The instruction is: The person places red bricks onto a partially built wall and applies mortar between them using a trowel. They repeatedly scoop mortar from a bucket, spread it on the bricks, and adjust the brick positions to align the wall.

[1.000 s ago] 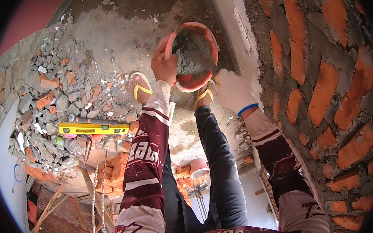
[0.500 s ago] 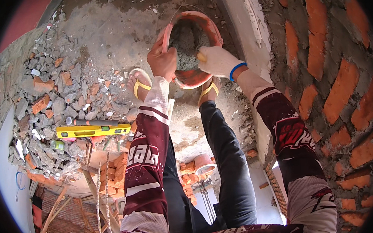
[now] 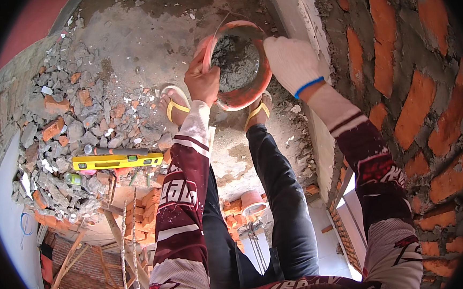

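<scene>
An orange plastic pan [image 3: 238,93] holding grey mortar [image 3: 235,63] is tilted on its side in front of me. My bare left hand [image 3: 203,82] grips its left rim. My right hand [image 3: 292,62], in a white knit glove with a blue cuff, presses against the pan's right rim beside the brick wall. Below the pan are my feet in yellow-strapped sandals [image 3: 174,103] on a concrete ledge.
A red brick wall [image 3: 399,79] with rough grey joints rises close on the right. A heap of broken brick and concrete rubble [image 3: 64,134] lies to the left, with a yellow spirit level [image 3: 117,161] on it. Far below are stacked bricks [image 3: 150,204] and wooden poles.
Both hands raised the pan and tipped it further up and to the right, toward the wall. My gloved right hand moved from under the pan to its right rim.
</scene>
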The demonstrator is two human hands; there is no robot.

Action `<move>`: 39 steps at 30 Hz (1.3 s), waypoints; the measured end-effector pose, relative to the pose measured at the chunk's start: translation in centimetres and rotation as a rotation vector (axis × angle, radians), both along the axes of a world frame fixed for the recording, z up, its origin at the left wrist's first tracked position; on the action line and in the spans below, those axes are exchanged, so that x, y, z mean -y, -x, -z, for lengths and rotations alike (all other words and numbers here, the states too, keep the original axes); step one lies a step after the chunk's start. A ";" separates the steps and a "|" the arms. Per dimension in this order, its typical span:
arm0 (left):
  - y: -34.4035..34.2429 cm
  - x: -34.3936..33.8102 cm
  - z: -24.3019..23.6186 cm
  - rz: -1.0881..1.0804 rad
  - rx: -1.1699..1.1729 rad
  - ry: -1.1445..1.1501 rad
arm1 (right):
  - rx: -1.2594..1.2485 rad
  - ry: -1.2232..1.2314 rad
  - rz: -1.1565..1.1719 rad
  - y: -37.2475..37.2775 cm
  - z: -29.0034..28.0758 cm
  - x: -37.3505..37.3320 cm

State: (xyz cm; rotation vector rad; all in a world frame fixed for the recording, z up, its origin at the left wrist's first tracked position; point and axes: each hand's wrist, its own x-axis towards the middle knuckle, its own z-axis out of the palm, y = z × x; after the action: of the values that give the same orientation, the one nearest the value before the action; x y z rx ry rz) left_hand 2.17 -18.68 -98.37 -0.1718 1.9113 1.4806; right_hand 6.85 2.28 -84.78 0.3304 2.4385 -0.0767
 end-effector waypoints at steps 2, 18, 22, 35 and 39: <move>-0.2 -0.6 -0.2 0.022 -0.085 -0.037 | -0.027 0.050 -0.085 1.5 3.6 1.6; -2.9 -2.3 -0.2 -0.106 -0.025 -0.040 | 0.177 0.079 0.067 -2.7 4.8 0.9; -3.3 -1.6 0.5 -0.254 0.023 -0.063 | 0.256 0.261 0.170 -5.6 7.1 0.4; -2.9 1.9 1.0 -0.208 0.153 -0.044 | 0.271 0.579 0.378 -9.8 8.0 6.7; -2.8 2.2 -0.3 -0.260 0.225 0.018 | 0.243 0.714 0.399 -8.5 7.6 7.7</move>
State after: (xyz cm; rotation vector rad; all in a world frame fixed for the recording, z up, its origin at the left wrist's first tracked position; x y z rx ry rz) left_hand 4.94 -20.87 -98.04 -0.5892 1.7701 1.5382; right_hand 15.34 -5.41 -92.41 0.4543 1.9183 -0.9876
